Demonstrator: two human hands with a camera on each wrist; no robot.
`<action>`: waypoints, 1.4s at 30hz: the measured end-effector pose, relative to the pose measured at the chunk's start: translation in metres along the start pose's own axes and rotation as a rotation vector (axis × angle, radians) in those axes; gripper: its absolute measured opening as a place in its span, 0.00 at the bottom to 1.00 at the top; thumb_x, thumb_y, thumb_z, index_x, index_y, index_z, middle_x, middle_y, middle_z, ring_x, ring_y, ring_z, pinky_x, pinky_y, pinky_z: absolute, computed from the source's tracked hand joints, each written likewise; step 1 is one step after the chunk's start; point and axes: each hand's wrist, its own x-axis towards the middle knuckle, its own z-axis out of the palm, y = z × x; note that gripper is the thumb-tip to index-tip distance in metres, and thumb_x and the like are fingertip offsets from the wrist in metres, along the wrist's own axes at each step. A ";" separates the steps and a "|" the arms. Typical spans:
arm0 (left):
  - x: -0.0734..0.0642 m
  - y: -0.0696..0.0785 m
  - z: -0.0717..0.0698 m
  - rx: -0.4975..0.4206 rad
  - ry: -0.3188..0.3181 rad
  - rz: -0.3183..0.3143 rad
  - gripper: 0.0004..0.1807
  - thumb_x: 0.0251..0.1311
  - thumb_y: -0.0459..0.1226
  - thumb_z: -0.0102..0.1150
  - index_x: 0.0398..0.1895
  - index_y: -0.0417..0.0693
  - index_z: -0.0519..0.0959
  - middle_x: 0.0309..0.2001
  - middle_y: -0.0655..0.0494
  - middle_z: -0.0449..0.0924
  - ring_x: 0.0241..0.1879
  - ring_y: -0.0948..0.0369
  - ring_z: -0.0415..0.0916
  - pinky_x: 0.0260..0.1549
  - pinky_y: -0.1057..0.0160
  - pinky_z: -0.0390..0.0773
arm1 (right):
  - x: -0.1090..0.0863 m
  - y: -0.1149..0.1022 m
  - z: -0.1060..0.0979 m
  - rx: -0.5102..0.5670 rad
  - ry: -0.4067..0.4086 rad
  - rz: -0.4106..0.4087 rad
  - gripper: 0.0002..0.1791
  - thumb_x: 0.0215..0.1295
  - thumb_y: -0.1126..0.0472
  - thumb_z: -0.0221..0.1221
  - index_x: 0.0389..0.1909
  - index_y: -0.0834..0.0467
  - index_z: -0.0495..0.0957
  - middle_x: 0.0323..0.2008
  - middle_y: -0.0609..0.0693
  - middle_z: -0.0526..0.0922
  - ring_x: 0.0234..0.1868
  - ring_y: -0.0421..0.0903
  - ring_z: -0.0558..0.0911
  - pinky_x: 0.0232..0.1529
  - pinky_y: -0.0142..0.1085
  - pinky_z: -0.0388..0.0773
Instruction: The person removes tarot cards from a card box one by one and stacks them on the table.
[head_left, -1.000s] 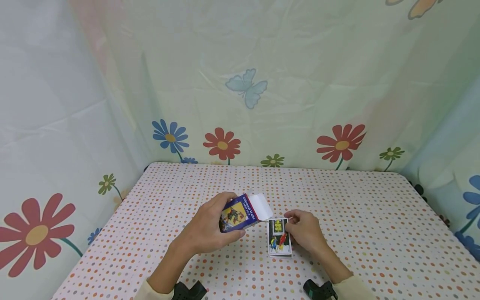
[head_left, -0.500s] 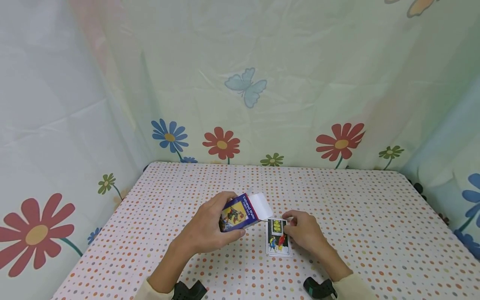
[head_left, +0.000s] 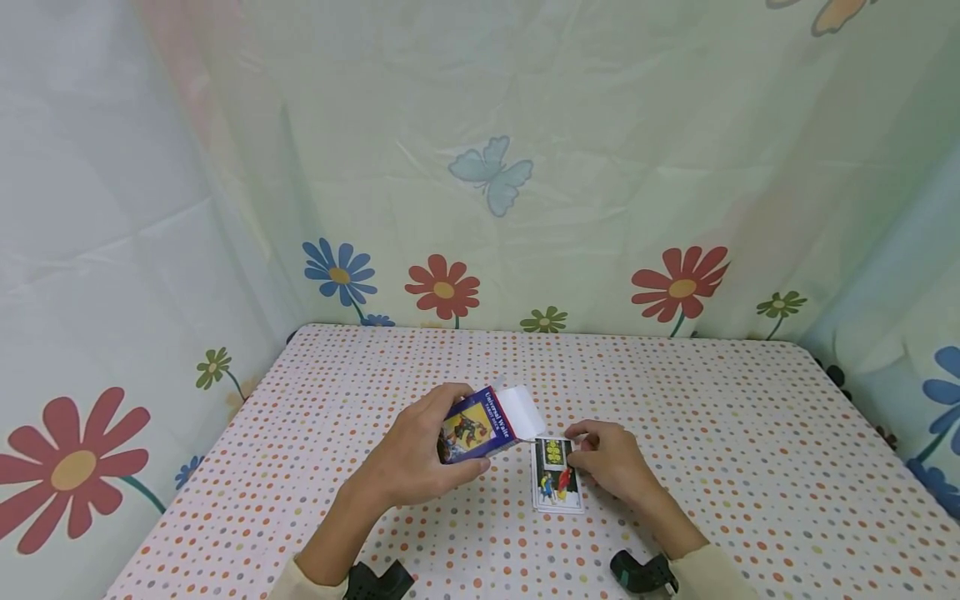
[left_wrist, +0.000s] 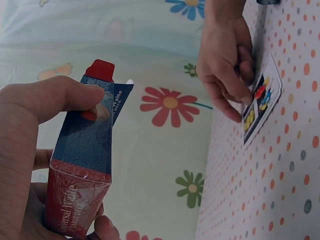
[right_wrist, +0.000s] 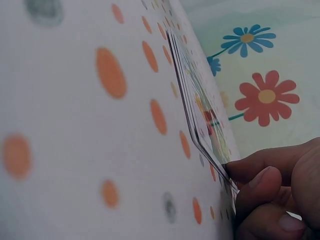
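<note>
My left hand (head_left: 408,462) holds a blue and red tarot card box (head_left: 474,429) above the table, thumb on one side and fingers on the other. The box tilts, its white flap (head_left: 522,412) open toward the right. In the left wrist view, the thumb presses the blue side of the box (left_wrist: 82,145). A thin stack of tarot cards (head_left: 557,490) lies face up on the table, just right of the flap. My right hand (head_left: 617,465) pinches the stack's right edge near its far corner. The right wrist view shows its curled fingers (right_wrist: 250,167) at the cards' edge (right_wrist: 192,135).
A dotted cloth covers the table (head_left: 420,358). Behind it hangs a curtain (head_left: 585,192) printed with flowers and a butterfly. Black devices (head_left: 378,581) are strapped at both wrists.
The card stack has shifted slightly left and its lower cards line up more closely with the top one. My right hand moved a little with it; the left hand and box stay put.
</note>
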 end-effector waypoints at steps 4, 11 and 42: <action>-0.001 0.000 0.000 -0.001 -0.002 -0.003 0.42 0.50 0.48 0.75 0.68 0.52 0.68 0.54 0.60 0.76 0.42 0.66 0.73 0.39 0.65 0.79 | 0.001 0.003 0.000 0.019 -0.017 -0.001 0.17 0.57 0.69 0.65 0.50 0.62 0.82 0.24 0.51 0.73 0.15 0.43 0.72 0.18 0.33 0.68; 0.001 0.000 0.003 0.003 -0.024 -0.022 0.42 0.51 0.50 0.75 0.68 0.52 0.67 0.54 0.60 0.76 0.43 0.66 0.72 0.41 0.64 0.79 | 0.004 0.007 -0.006 0.151 -0.049 0.062 0.17 0.63 0.66 0.59 0.54 0.62 0.80 0.24 0.52 0.75 0.12 0.42 0.70 0.14 0.33 0.66; 0.002 -0.001 0.005 0.010 -0.049 -0.047 0.42 0.51 0.51 0.75 0.68 0.55 0.67 0.54 0.61 0.76 0.44 0.66 0.72 0.42 0.63 0.79 | -0.036 -0.065 -0.009 0.418 0.257 -0.216 0.09 0.72 0.64 0.59 0.49 0.61 0.78 0.36 0.58 0.81 0.27 0.48 0.74 0.25 0.31 0.72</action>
